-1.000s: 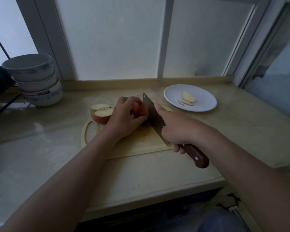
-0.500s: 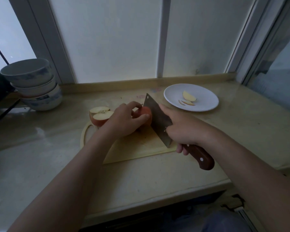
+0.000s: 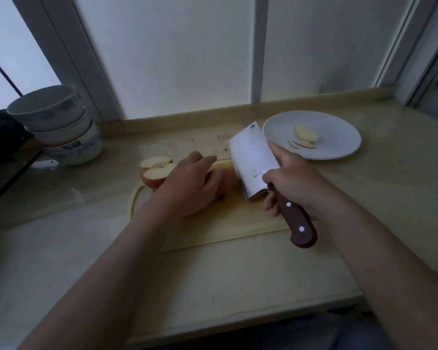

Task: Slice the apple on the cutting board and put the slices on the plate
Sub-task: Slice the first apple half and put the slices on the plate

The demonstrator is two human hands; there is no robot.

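A pale wooden cutting board (image 3: 233,223) lies on the counter. My left hand (image 3: 190,183) holds a red apple piece (image 3: 228,184) down on the board, mostly covering it. My right hand (image 3: 293,183) grips the brown handle of a cleaver (image 3: 250,160), whose broad blade stands against the right side of that piece. Two cut apple pieces (image 3: 156,173) sit at the board's far left corner, cut faces up. The white plate (image 3: 339,145) at the back right holds a few apple slices (image 3: 305,138).
Stacked blue-and-white bowls (image 3: 58,125) stand at the back left beside a dark rack (image 3: 5,173). A raised ledge and window frames run along the back of the counter. The counter's front edge is near my forearms.
The cleaver's blade has tilted, showing its flat face, and shifted toward the plate side. My left hand has flattened over the apple piece. The camera view has moved closer.
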